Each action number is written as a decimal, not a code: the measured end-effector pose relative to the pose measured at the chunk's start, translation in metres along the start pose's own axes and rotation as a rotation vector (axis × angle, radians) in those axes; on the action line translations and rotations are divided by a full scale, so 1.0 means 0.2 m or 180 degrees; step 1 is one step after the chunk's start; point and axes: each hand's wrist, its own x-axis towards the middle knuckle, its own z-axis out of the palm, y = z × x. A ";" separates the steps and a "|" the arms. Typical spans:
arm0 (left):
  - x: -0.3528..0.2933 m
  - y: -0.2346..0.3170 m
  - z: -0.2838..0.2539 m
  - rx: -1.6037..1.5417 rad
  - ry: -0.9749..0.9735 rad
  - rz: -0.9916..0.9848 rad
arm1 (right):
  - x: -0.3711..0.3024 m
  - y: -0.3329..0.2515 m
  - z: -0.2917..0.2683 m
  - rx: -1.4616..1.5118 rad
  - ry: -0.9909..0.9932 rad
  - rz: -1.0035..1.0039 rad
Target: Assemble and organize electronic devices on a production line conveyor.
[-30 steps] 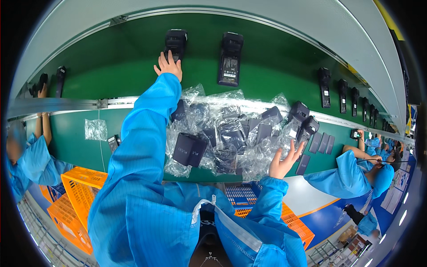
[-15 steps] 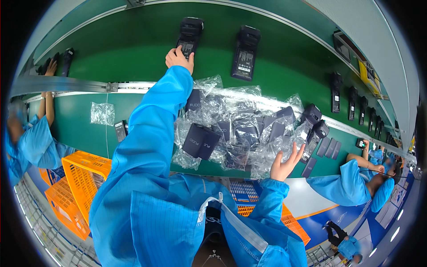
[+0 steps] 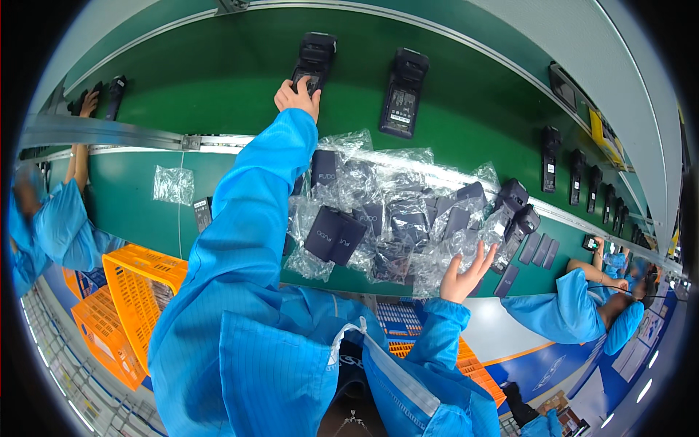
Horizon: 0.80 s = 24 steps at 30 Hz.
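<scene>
My left hand (image 3: pixel 298 99) reaches to the far green surface and grips the lower end of a black handheld terminal (image 3: pixel 318 49), thumb at its right side and fingertips over its labelled back. To its right a second black handheld terminal (image 3: pixel 402 98) lies alone, label facing up. Low on the right, my right hand (image 3: pixel 466 275) is open, fingers spread, over the edge of a heap of clear plastic bags (image 3: pixel 443 251). It holds nothing. Dark boxes (image 3: pixel 324 234) lie in and on the heap, and two more terminals (image 3: pixel 518 222) lean at its right end.
A metal rail (image 3: pixel 218 143) divides the far green surface from the near table. More terminals (image 3: pixel 550 160) line up at the right. Orange crates (image 3: pixel 138 291) stand below left. Co-workers in blue sit at the left (image 3: pixel 62 226) and right (image 3: pixel 561 309).
The fingers of my left hand have shifted and bent more over the terminal's back. My right hand keeps its spread pose. The whole view has shifted slightly.
</scene>
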 end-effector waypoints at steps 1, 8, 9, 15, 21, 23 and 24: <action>0.01 -0.01 0.00 0.0091 -0.0097 0.0066 | 0.00 0.00 0.00 -0.0001 -0.0004 -0.0004; 0.06 -0.09 0.01 0.0476 -0.0722 0.0400 | -0.03 -0.06 0.03 -0.0001 -0.0026 0.0038; 0.07 -0.11 0.01 0.0524 -0.0794 0.0398 | -0.04 -0.06 0.03 0.0020 -0.0044 0.0040; 0.07 -0.16 0.00 0.0053 -0.0543 0.0294 | -0.09 -0.07 0.02 0.0031 -0.0160 0.0133; 0.08 -0.09 -0.11 -0.0031 -0.0708 -0.0411 | -0.12 -0.05 0.03 -0.0035 -0.0186 0.0115; 0.09 -0.11 -0.11 -0.0025 -0.0640 -0.0544 | -0.13 -0.06 0.03 -0.0023 -0.0214 0.0098; 0.09 -0.11 -0.11 -0.0027 -0.0640 -0.0543 | -0.13 -0.07 0.03 -0.0025 -0.0214 0.0075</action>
